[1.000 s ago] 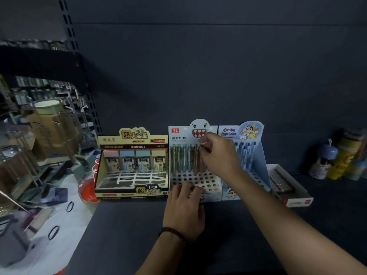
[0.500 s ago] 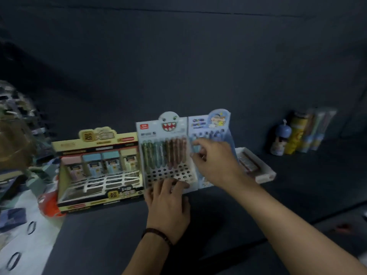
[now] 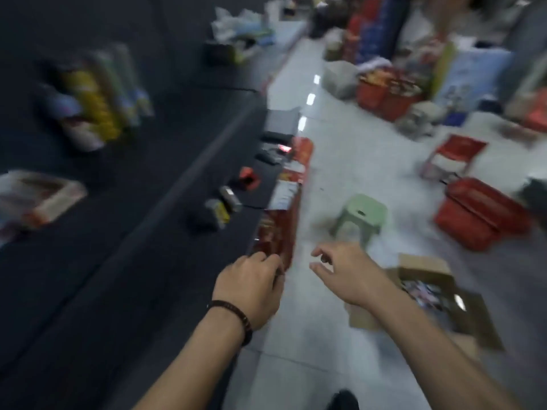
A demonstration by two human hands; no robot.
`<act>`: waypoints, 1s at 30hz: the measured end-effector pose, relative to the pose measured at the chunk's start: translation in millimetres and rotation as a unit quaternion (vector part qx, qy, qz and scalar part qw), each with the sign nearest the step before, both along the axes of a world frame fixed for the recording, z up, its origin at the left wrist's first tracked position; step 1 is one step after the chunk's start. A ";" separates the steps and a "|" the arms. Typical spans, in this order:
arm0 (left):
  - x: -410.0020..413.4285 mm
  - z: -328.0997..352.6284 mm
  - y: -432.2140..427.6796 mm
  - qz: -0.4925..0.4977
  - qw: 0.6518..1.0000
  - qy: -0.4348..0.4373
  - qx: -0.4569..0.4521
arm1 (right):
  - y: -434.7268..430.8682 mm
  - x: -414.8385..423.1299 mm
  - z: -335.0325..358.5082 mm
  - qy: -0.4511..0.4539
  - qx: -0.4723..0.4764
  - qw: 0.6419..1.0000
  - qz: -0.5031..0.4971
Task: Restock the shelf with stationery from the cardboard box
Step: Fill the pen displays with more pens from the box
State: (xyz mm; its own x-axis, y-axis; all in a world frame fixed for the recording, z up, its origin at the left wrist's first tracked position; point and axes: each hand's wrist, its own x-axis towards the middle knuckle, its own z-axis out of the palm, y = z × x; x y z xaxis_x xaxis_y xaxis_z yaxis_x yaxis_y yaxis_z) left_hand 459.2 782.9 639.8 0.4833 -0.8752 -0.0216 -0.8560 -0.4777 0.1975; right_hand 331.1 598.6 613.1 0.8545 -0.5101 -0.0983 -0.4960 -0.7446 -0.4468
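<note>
The right hand (image 3: 346,273) hangs loosely spread and empty. The left hand (image 3: 251,287) curls at the dark shelf's (image 3: 118,261) edge, too blurred to tell whether it grips anything. One open cardboard box (image 3: 423,263) lies just behind the right wrist, and one green stool (image 3: 362,213) stands beyond its fingers.

The pale tiled floor (image 3: 334,161) at centre is glossy, mirroring lights. The dark grey shelf (image 3: 103,247) at left looks matt. The brown cardboard box (image 3: 426,266), lower right, is dull; the pale green stool (image 3: 365,210) looks smooth plastic.

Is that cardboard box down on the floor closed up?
No, the cardboard box has its flaps folded open, and colourful contents show inside it.
</note>
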 end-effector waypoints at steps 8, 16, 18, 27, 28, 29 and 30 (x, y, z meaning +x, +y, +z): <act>-125.8 -109.2 -221.9 -0.201 0.957 0.069 0.198 | -136.4 -238.6 -114.5 0.168 0.153 0.944 -0.238; -196.9 -201.4 -378.7 -0.282 0.905 0.106 0.301 | -251.3 -346.2 -180.3 0.200 0.231 0.874 -0.377; -204.9 -228.1 -417.4 -0.292 0.896 0.116 0.313 | -284.1 -350.8 -204.5 0.198 0.248 0.856 -0.409; -231.2 -414.9 -615.0 -0.330 0.853 0.193 0.357 | -443.0 -356.8 -367.7 0.178 0.314 0.764 -0.535; -236.9 -443.1 -634.8 -0.342 0.845 0.182 0.368 | -462.6 -358.9 -395.5 0.169 0.319 0.755 -0.547; -244.2 -472.3 -654.6 -0.355 0.839 0.169 0.376 | -482.1 -361.9 -426.4 0.164 0.326 0.745 -0.559; -252.6 -502.2 -672.6 -0.364 0.835 0.164 0.379 | -500.2 -364.6 -459.7 0.159 0.331 0.735 -0.571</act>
State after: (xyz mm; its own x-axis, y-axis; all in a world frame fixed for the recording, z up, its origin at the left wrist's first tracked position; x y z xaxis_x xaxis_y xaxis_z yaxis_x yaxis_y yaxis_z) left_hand 206.5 110.3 137.6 -0.3119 -0.6093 -0.7290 -0.9332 0.0524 0.3554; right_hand -33.5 98.4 153.4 -0.2129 -0.6267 -0.7496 -0.7865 0.5652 -0.2492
